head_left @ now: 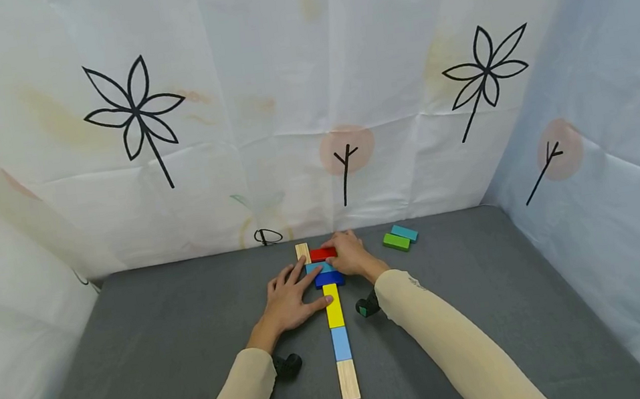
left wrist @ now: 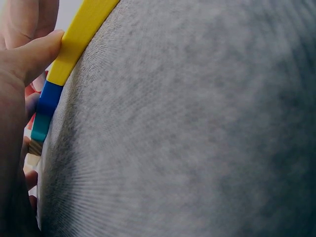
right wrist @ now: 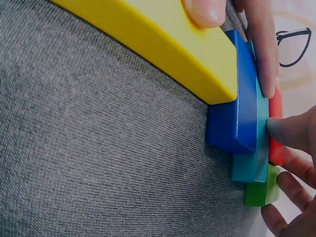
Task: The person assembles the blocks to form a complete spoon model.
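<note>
Coloured blocks form a line with a wider far end. My left hand (head_left: pixel 289 305) is spread over its left side, the thumb on the yellow block (head_left: pixel 334 312) and another finger reaching the teal block (right wrist: pixel 262 148). A dark blue block (head_left: pixel 330 279) lies between yellow and teal. My right hand (head_left: pixel 354 255) covers the right end of the red block (head_left: pixel 321 254). In the right wrist view its thumb touches the teal and red edge, and its bent fingers rest against a green block (right wrist: pixel 262 190). In the head view that hand hides this green block. A wooden block (head_left: pixel 302 252) stands left of the red.
Nearer along the line lie a light blue block (head_left: pixel 342 343) and a wooden block (head_left: pixel 348 380). Another green block (head_left: pixel 396 242) and a loose blue block (head_left: pixel 405 233) sit at the back right. Behind the grey table (head_left: pixel 182 352) hangs a patterned white cloth (head_left: pixel 270 98).
</note>
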### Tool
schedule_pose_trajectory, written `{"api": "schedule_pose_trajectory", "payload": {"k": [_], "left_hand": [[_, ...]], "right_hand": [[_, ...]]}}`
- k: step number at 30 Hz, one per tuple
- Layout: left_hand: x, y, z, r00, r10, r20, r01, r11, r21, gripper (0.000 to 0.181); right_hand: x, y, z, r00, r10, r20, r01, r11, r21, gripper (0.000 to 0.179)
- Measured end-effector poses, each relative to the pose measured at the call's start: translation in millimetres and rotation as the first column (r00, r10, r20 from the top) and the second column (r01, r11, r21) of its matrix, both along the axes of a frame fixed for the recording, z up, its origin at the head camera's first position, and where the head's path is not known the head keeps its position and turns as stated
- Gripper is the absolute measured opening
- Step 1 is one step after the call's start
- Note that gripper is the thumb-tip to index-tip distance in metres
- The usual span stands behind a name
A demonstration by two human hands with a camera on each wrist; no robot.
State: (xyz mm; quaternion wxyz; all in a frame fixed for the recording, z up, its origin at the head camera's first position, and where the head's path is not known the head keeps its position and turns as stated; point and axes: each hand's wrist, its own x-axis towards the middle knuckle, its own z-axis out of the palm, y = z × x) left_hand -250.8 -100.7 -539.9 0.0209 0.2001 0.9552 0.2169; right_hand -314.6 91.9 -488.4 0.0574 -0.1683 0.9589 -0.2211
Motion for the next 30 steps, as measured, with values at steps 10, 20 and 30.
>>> {"api": "schedule_pose_trajectory", "payload": {"k": [10, 20, 30], "left_hand": [[1.8, 0.9, 4.1, 1.0, 0.002, 0.015, -0.002, 1.0, 0.001, 0.078], [-0.7, 0.5, 1.8, 1.0, 0.005, -0.004, -0.005, 1.0, 0.0, 0.078], [1.1, -0.1, 1.7, 1.0, 0.006, -0.001, -0.006, 1.0, 0.018, 0.078]], "right_hand": [[2.6, -1.2, -1.6, 1.0, 0.019, 0.011, -0.02, 0.999, 0.043, 0.036], [5.8, -0.5, -3.2, 0.999, 0.032, -0.011, -0.031, 0.999, 0.043, 0.037], [7.9, 6.7, -1.3, 0.997, -0.001, -0.076, -0.003, 0.999, -0.053, 0.042]]}}
